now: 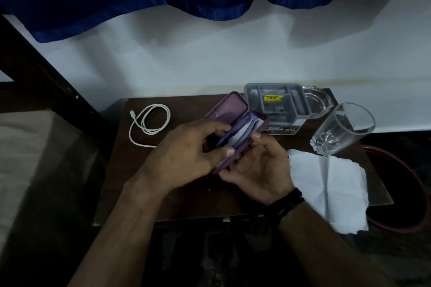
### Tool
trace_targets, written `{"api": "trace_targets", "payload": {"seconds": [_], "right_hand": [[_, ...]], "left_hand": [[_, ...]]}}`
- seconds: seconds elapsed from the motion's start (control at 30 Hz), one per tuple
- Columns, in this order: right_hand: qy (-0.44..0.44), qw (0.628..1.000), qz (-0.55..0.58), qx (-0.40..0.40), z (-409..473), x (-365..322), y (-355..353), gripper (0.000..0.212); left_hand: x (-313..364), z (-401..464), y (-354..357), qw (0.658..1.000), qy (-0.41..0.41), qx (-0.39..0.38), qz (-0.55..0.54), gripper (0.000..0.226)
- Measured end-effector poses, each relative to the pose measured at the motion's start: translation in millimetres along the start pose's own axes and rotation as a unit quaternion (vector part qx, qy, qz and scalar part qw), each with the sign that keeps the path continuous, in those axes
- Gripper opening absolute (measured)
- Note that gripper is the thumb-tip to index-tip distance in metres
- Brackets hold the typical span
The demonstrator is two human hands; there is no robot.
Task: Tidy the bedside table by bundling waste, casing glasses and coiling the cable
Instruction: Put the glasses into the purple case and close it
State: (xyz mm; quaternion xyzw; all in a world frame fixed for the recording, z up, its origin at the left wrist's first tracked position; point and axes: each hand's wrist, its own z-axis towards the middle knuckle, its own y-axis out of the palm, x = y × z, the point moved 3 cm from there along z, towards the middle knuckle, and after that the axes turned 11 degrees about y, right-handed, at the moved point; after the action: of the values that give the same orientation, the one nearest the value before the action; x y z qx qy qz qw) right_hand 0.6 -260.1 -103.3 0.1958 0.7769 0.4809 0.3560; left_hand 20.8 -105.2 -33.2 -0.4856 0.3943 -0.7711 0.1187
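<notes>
An open purple glasses case (227, 109) is held above the dark wooden bedside table (186, 200). My right hand (258, 165) cups the case's lower half from beneath, fingers curled round its edge. My left hand (186, 154) reaches into the case, its fingers pinching a blue and white cloth (235, 134) that lies inside. The glasses themselves cannot be made out. A white cable (149, 123) lies loosely coiled on the table's left part. A white unfolded tissue (326, 184) lies at the right, hanging over the table's front edge.
A grey plastic box with a yellow sticker (276, 101) stands at the back. Next to it are a clear glass dish (318, 100) and a tall drinking glass (342, 128). A red-rimmed bin (417, 193) sits below right. A bed lies to the left.
</notes>
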Motion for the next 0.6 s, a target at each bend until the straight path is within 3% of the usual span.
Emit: {"api": "trace_targets", "payload": {"seconds": [0.5,0.6], "right_hand": [[0.024,0.999,0.025,0.006,-0.9,4.1,1.5,0.045],[0.024,0.999,0.025,0.004,-0.5,4.0,1.1,0.049]], "left_hand": [[-1.6,2.2,5.5,0.999,0.016,0.017,-0.025,0.034],[2.3,1.6,2.9,1.000,0.022,0.017,-0.004,0.035]]}}
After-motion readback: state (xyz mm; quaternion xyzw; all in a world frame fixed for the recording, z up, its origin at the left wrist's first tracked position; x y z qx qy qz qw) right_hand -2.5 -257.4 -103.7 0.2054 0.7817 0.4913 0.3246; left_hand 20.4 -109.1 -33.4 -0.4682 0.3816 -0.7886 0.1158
